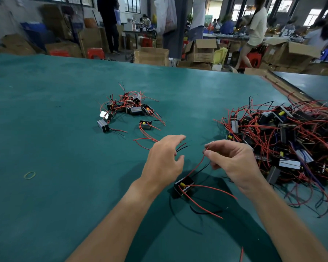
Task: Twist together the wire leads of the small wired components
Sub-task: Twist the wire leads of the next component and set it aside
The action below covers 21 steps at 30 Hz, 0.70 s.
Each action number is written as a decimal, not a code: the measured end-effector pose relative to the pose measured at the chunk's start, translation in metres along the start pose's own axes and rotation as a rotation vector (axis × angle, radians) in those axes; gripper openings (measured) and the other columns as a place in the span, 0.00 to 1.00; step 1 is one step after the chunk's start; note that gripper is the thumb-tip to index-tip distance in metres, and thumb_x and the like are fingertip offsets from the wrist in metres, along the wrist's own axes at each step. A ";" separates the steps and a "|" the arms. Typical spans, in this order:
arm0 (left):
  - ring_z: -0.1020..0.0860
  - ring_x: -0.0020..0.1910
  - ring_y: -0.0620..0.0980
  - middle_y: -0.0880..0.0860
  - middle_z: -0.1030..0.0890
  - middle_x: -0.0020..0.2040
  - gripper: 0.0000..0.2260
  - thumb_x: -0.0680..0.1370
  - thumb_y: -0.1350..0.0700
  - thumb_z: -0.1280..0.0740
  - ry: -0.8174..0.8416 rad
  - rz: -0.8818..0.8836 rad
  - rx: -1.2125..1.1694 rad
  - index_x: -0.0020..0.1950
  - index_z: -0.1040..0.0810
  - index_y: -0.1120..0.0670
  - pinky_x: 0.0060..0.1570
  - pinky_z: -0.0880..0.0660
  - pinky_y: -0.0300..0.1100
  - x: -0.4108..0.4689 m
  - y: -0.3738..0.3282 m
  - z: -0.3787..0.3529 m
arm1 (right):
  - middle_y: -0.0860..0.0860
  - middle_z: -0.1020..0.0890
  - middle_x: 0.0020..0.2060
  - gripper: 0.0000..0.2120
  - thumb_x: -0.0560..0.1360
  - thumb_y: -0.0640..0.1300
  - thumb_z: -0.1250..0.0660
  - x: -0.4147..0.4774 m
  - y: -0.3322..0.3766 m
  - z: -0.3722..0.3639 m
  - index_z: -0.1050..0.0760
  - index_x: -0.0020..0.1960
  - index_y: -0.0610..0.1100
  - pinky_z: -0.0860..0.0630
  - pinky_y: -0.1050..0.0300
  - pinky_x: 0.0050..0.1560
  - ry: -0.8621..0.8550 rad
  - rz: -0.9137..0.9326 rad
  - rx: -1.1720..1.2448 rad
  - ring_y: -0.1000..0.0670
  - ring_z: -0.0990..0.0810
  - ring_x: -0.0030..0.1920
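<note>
Left hand: the left hand (163, 161) is hovering over the tabletop with fingers loosely spread, released and gripping nothing.
Right hand: the right hand (233, 161) is pinching the thin red wire lead (199, 165) between thumb and forefinger, near the lead's upper end.
Task thing: the small black box-shaped component with a yellow part (184, 186) is sitting below and between the two hands, near the front of the tabletop. The pinched lead is running down to it. It is not clear whether it is resting on the surface or hanging just above it.
Other leads: a thin black wire lead (203, 168) is running beside the red one, and more red leads are trailing from the component toward the person.
Loose ends: red and black wire ends (182, 147) are poking out just past the left fingers; contact cannot be told.
Small pile: a small heap of black wired components (129, 106) is lying well beyond the left hand.
Large pile: a big tangled heap of black components with red and black wires (284, 133) is lying just beside the right hand.
Rubber band: a yellow rubber band (29, 175) is lying far left.
Surface: the teal green tabletop (55, 120) is carrying everything.
</note>
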State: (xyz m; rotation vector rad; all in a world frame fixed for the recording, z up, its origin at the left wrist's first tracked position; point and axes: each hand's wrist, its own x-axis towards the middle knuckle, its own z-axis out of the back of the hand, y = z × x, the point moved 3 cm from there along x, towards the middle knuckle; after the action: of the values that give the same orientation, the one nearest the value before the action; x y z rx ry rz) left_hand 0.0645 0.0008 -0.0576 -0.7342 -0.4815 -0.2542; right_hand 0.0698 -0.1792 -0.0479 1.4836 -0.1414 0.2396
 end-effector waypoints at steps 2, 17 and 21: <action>0.23 0.43 0.52 0.53 0.18 0.54 0.22 0.72 0.61 0.28 0.002 0.000 0.028 0.65 0.23 0.56 0.51 0.24 0.44 -0.001 0.000 -0.002 | 0.47 0.16 0.32 0.10 0.69 0.30 0.26 0.000 -0.001 -0.001 0.16 0.39 0.45 0.24 0.63 0.29 -0.003 0.010 0.031 0.53 0.24 0.27; 0.27 0.34 0.49 0.47 0.22 0.37 0.04 0.71 0.58 0.28 -0.129 0.062 0.063 0.39 0.21 0.52 0.38 0.27 0.47 0.000 0.004 0.002 | 0.42 0.16 0.33 0.10 0.70 0.30 0.27 -0.001 0.001 -0.002 0.16 0.38 0.45 0.25 0.61 0.29 0.001 0.018 0.046 0.51 0.26 0.25; 0.25 0.33 0.47 0.45 0.22 0.34 0.05 0.72 0.58 0.28 -0.064 0.105 -0.040 0.38 0.23 0.52 0.38 0.26 0.43 0.001 0.006 0.002 | 0.41 0.15 0.34 0.10 0.70 0.29 0.28 -0.004 0.002 -0.007 0.17 0.38 0.43 0.24 0.62 0.28 0.109 -0.060 0.107 0.52 0.25 0.25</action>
State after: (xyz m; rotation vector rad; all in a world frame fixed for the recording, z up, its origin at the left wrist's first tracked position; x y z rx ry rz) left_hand 0.0670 0.0062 -0.0592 -0.8056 -0.4978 -0.1428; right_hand 0.0646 -0.1726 -0.0472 1.5742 0.0036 0.2826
